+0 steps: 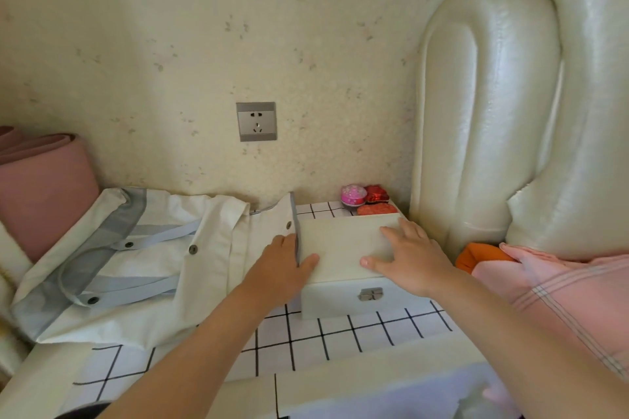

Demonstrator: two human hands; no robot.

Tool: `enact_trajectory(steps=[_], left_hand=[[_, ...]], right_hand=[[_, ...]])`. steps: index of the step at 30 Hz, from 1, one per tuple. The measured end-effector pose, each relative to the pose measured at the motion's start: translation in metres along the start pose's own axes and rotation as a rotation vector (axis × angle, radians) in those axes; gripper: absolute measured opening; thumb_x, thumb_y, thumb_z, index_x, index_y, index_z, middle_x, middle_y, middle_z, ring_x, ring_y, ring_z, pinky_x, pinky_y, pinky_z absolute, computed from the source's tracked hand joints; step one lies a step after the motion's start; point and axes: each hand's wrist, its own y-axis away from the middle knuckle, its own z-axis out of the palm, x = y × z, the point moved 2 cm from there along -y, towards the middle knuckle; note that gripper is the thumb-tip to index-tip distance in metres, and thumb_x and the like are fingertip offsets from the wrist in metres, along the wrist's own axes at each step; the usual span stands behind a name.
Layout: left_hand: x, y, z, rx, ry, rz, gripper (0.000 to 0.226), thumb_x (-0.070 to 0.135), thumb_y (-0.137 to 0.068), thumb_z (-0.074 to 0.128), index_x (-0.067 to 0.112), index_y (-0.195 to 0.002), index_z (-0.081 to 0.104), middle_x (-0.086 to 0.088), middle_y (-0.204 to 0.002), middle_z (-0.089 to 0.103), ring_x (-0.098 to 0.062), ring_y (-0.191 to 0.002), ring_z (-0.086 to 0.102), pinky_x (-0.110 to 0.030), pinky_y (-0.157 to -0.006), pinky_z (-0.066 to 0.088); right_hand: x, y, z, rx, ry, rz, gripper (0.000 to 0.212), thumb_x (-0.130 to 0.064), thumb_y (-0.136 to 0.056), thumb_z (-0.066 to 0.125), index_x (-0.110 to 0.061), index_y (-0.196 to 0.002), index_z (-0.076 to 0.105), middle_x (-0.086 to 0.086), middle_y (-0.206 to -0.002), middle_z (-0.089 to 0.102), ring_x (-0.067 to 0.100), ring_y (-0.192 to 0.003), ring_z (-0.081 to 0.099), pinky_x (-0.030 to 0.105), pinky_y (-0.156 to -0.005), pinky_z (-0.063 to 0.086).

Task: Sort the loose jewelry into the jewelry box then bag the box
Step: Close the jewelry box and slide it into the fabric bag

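Cream-white lid under both our hands: our right hand (412, 262) lies flat on the box (340, 241), fingers spread; our left hand (277, 264) grips its left edge, thumb on the lid. The box is closed, its metal clasp (370, 294) facing us, and stands on the grid-patterned table (340, 333). A white-and-grey bag (163, 248) lies just left, touching the box. A pink tin (354, 194) sits behind.

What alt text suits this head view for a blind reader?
Two hands are on a closed white box on a grid-patterned table: the left hand holds its left edge, the right hand lies flat on the lid. A white-and-grey bag lies just left.
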Motion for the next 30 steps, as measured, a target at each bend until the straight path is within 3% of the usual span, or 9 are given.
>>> enact_trajectory(steps=[4, 8, 11, 14, 19, 22, 24, 26, 30], left_hand=[[0.003, 0.004, 0.001, -0.029, 0.051, -0.026, 0.065, 0.059, -0.094, 0.043, 0.019, -0.144, 0.030, -0.003, -0.127, 0.048, -0.022, -0.111, 0.054, -0.035, -0.093, 0.047], [0.024, 0.008, -0.014, 0.146, -0.311, -0.055, 0.045, 0.056, -0.095, 0.044, 0.012, -0.100, 0.052, -0.003, -0.094, 0.054, -0.021, -0.085, 0.056, -0.030, -0.070, 0.046], [0.025, 0.015, -0.014, 0.014, -0.145, -0.205, 0.057, 0.062, -0.093, 0.044, 0.012, -0.065, 0.048, -0.001, -0.064, 0.050, -0.017, -0.060, 0.050, -0.027, -0.054, 0.037], [0.024, 0.022, -0.012, -0.005, -0.093, -0.253, 0.058, 0.059, -0.092, 0.049, 0.011, -0.059, 0.043, 0.000, -0.056, 0.045, -0.015, -0.052, 0.045, -0.026, -0.048, 0.033], [0.024, 0.030, -0.004, 0.015, -0.023, -0.266, 0.046, 0.049, -0.092, 0.055, 0.012, -0.065, 0.051, 0.001, -0.057, 0.051, -0.013, -0.050, 0.047, -0.022, -0.047, 0.037], [0.026, 0.040, 0.011, -0.074, 0.138, -0.222, 0.034, 0.052, -0.091, 0.055, 0.021, -0.105, 0.056, 0.004, -0.090, 0.061, -0.012, -0.077, 0.057, -0.020, -0.062, 0.043], [0.028, 0.041, 0.018, -0.120, 0.285, -0.178, 0.071, 0.058, -0.082, 0.062, 0.029, -0.140, 0.034, 0.009, -0.123, 0.057, -0.014, -0.108, 0.056, -0.027, -0.089, 0.047], [0.033, 0.040, 0.021, -0.097, 0.367, -0.141, 0.095, 0.056, -0.075, 0.071, 0.031, -0.150, 0.018, 0.012, -0.135, 0.050, -0.012, -0.121, 0.051, -0.030, -0.104, 0.042], [0.042, 0.043, 0.021, -0.013, 0.405, -0.114, 0.081, 0.030, -0.081, 0.079, 0.020, -0.145, 0.030, 0.009, -0.127, 0.051, -0.011, -0.115, 0.050, -0.021, -0.096, 0.038]], right_hand=[[0.018, 0.004, 0.007, -0.027, -0.218, 0.133, 0.095, -0.083, -0.081, 0.043, -0.033, -0.156, 0.014, 0.007, -0.160, 0.017, 0.027, -0.145, 0.030, 0.041, -0.112, 0.035], [0.027, 0.004, 0.012, -0.044, -0.330, 0.147, 0.094, -0.084, -0.079, 0.045, -0.042, -0.156, 0.010, 0.006, -0.158, 0.022, 0.028, -0.139, 0.040, 0.038, -0.105, 0.041], [0.029, 0.003, 0.012, -0.024, -0.366, 0.144, 0.095, -0.084, -0.077, 0.048, -0.043, -0.155, 0.013, 0.005, -0.157, 0.024, 0.026, -0.137, 0.042, 0.037, -0.103, 0.042], [0.030, 0.004, 0.013, 0.014, -0.413, 0.143, 0.100, -0.083, -0.075, 0.054, -0.038, -0.156, 0.018, 0.005, -0.158, 0.030, 0.025, -0.141, 0.039, 0.037, -0.108, 0.040], [0.031, 0.006, 0.015, 0.027, -0.438, 0.132, 0.104, -0.083, -0.072, 0.058, -0.036, -0.157, 0.018, 0.003, -0.159, 0.027, 0.023, -0.143, 0.036, 0.036, -0.110, 0.037], [0.035, 0.010, 0.012, -0.012, -0.456, 0.091, 0.115, -0.081, -0.065, 0.067, -0.035, -0.158, 0.016, -0.001, -0.160, 0.020, 0.019, -0.145, 0.032, 0.035, -0.112, 0.035], [0.036, 0.012, 0.011, -0.053, -0.454, 0.055, 0.127, -0.076, -0.056, 0.077, -0.033, -0.158, 0.014, -0.002, -0.160, 0.018, 0.017, -0.146, 0.027, 0.034, -0.115, 0.031], [0.038, 0.014, 0.013, -0.084, -0.402, 0.018, 0.133, -0.066, -0.053, 0.085, -0.032, -0.158, 0.010, -0.002, -0.158, 0.017, 0.017, -0.146, 0.025, 0.032, -0.116, 0.029], [0.043, 0.016, 0.016, -0.032, -0.418, 0.010, 0.124, -0.044, -0.061, 0.092, -0.027, -0.159, 0.018, 0.002, -0.160, 0.021, 0.019, -0.146, 0.027, 0.029, -0.115, 0.029]])
